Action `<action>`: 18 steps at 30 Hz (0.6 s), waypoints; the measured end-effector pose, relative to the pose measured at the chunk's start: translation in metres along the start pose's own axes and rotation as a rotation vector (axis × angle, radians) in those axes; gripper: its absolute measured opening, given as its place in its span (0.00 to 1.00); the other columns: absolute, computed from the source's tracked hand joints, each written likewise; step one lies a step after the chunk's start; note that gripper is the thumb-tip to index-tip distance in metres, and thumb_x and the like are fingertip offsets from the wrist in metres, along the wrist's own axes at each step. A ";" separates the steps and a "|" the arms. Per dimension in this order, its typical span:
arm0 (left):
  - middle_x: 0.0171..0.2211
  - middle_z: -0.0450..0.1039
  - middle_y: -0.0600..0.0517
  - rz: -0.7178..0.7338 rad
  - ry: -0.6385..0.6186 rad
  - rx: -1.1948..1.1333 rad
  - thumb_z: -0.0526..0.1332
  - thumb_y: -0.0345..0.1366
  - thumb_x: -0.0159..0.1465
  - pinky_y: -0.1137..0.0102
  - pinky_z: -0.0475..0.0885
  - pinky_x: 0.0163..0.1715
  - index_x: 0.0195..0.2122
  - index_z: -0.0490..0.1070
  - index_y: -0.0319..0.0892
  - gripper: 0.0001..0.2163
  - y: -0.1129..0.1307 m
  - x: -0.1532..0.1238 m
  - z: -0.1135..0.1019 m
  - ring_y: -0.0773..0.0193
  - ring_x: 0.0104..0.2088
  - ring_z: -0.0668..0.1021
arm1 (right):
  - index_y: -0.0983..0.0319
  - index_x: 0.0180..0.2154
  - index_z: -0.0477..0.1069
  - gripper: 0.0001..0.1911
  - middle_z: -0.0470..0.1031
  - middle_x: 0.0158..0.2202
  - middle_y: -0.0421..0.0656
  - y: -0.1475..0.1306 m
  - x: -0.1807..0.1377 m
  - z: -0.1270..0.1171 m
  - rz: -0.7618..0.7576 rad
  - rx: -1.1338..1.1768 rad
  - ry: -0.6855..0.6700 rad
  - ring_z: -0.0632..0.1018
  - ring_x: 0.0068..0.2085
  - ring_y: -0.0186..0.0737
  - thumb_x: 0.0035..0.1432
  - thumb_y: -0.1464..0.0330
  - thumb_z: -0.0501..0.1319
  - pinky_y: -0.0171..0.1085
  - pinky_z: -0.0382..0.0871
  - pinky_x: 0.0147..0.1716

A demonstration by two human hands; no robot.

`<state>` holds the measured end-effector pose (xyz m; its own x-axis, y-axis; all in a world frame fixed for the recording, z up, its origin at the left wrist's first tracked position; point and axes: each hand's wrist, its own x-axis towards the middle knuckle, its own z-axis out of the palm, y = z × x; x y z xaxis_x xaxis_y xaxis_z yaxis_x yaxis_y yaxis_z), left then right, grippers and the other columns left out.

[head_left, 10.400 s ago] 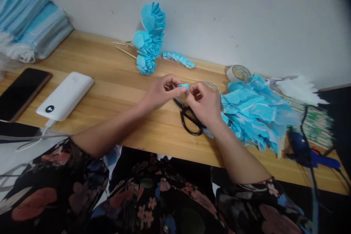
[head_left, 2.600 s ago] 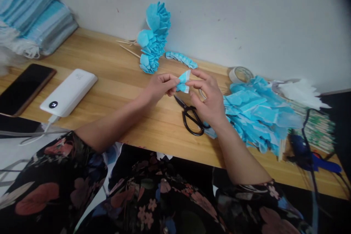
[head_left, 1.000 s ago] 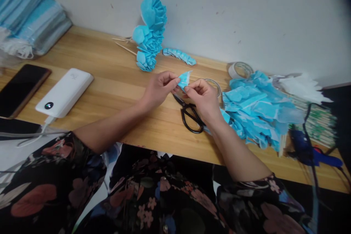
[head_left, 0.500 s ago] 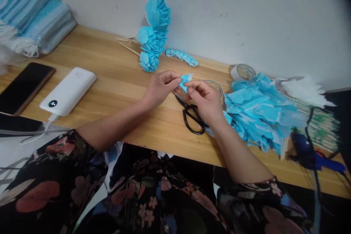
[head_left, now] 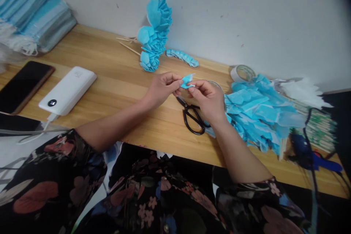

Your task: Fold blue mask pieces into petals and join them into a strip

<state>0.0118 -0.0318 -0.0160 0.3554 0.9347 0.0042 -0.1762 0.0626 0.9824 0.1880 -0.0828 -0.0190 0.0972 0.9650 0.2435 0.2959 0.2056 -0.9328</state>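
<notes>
both hands pinch one small blue scrap (head_left: 188,80) above the table (head_left: 115,76): left hand (head_left: 161,88) clamps its end, right hand (head_left: 210,98) nips the other, likely to pleat it; scissors (head_left: 192,115) lie just below.

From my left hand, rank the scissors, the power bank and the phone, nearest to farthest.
1. The scissors, just right of the left hand, which pinches a blue scrap.
2. The power bank, well to the left.
3. The phone, farthest left, beyond the power bank.
</notes>
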 end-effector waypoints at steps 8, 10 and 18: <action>0.24 0.78 0.56 -0.023 -0.039 0.003 0.69 0.26 0.67 0.77 0.75 0.28 0.33 0.75 0.37 0.06 0.004 -0.005 0.002 0.73 0.24 0.79 | 0.57 0.34 0.76 0.12 0.81 0.35 0.39 0.003 0.000 0.000 0.028 0.017 0.030 0.78 0.36 0.38 0.59 0.56 0.71 0.41 0.77 0.38; 0.23 0.78 0.56 -0.027 -0.045 -0.001 0.68 0.26 0.67 0.77 0.76 0.28 0.33 0.75 0.37 0.06 0.004 -0.005 0.002 0.72 0.24 0.79 | 0.56 0.33 0.75 0.13 0.79 0.32 0.38 0.003 0.000 0.001 0.042 0.036 0.028 0.77 0.34 0.38 0.59 0.56 0.72 0.41 0.77 0.37; 0.24 0.78 0.56 -0.046 -0.082 -0.017 0.71 0.27 0.66 0.75 0.77 0.30 0.34 0.76 0.37 0.05 0.000 -0.003 0.001 0.71 0.24 0.79 | 0.56 0.31 0.72 0.15 0.77 0.30 0.37 0.003 -0.001 0.002 0.110 0.123 0.044 0.77 0.32 0.37 0.55 0.56 0.74 0.40 0.79 0.36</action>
<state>0.0114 -0.0352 -0.0159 0.4373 0.8990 -0.0254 -0.1732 0.1119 0.9785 0.1869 -0.0825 -0.0225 0.1646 0.9754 0.1467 0.1632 0.1198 -0.9793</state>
